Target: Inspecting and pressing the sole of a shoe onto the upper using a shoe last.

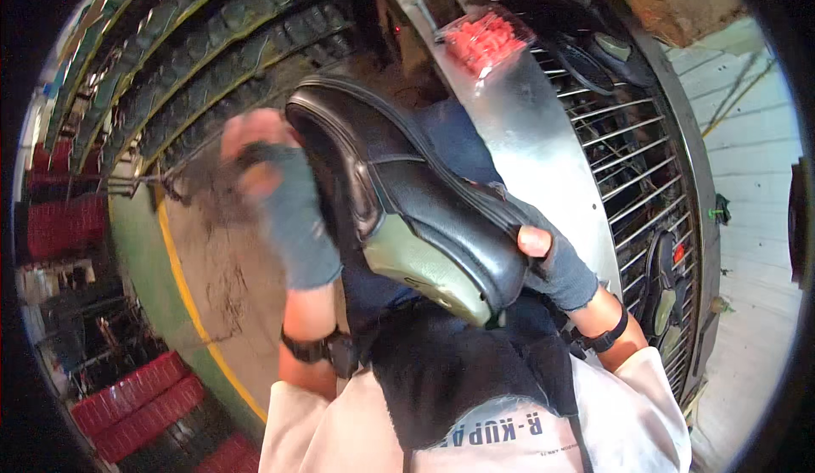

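A black leather shoe [407,184] with a green shoe last [424,269] inside it is held on its side in front of my body, toe pointing up and to the left. My right hand [548,252], in a grey fingerless glove, grips the shoe at its heel end, with the thumb over the upper and the other fingers hidden behind. My left hand [284,193], in a similar glove, is beside the toe on the left. Motion smears its fingers, so I cannot see whether they touch the shoe or hold anything.
A metal ledge [543,150] runs along my right, bearing a clear bag of pink-red pieces [486,44]. Beyond it, a barred rack [632,154] carries more dark shoes [658,282]. Shelves packed with shoes or lasts [238,27] stand far left, above red panels [140,401].
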Tool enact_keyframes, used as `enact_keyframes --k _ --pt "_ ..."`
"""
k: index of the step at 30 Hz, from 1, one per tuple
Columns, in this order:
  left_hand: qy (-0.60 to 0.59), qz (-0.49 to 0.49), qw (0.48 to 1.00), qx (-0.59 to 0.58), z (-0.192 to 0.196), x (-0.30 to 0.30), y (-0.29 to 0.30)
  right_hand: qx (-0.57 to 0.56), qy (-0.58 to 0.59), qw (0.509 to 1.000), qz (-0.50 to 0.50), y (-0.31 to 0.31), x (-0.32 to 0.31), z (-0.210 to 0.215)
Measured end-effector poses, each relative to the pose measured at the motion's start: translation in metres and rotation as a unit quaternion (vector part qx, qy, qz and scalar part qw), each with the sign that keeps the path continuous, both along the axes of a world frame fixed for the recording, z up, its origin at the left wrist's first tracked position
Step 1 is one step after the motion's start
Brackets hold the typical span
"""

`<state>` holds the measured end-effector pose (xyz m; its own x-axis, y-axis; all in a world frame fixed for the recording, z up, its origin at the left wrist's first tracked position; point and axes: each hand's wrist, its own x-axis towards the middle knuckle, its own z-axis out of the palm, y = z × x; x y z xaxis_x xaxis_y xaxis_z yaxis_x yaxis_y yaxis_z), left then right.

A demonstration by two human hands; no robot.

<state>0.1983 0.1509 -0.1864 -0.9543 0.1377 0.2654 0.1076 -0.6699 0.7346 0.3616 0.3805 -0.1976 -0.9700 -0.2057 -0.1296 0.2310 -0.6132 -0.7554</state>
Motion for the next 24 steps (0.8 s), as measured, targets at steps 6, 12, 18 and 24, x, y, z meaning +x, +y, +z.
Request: enact_keyframes --k 6,12,18,24 --pt "-0.319 -0.302 0.895 0.083 -0.129 0.027 -0.003 0.256 -0.012 0.966 0.025 -0.008 0.001 -0.025" --pt "-0.287 -0.270 0.919 -0.020 -0.048 0.052 0.023 0.273 -0.071 0.958 -0.048 -0.013 -0.015 -0.012" --pt "-0.337 -0.235 0.912 -0.015 -0.003 0.065 0.031 0.460 0.232 0.847 -0.129 -0.029 -0.051 0.056" --pt "-0.123 -0.043 0.959 -0.253 -0.022 0.096 0.004 0.357 0.208 0.901 -0.130 -0.035 -0.050 0.057"
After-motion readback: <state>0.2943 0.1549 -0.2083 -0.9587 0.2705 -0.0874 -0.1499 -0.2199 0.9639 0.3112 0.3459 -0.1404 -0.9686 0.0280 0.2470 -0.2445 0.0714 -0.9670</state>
